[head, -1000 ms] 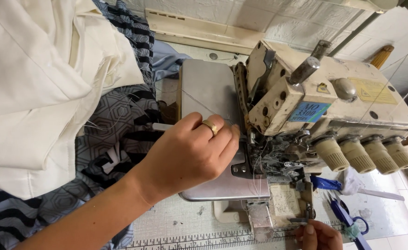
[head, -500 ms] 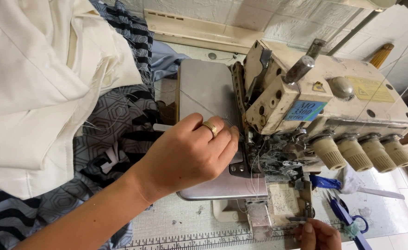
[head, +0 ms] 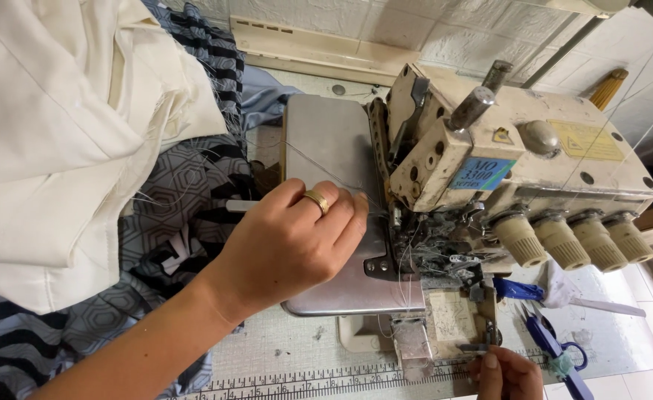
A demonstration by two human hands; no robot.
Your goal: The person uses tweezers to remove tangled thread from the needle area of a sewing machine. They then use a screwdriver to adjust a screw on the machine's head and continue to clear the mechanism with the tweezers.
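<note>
Left hand [head: 289, 248] (ring on one finger) rested curled on the overlock machine's metal plate [head: 326, 148], holding nothing visible. Right hand [head: 506, 374] pinched a small metal part [head: 474, 347] below the machine front.

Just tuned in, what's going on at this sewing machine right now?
A person sits at a cream sewing machine. The left hand, wearing a gold ring, rests on the metal plate by the needle area, fingers among loose threads. The right hand pinches a small part at the machine's lower front. Cream cloth is piled at left; blue scissors lie at right.
</note>
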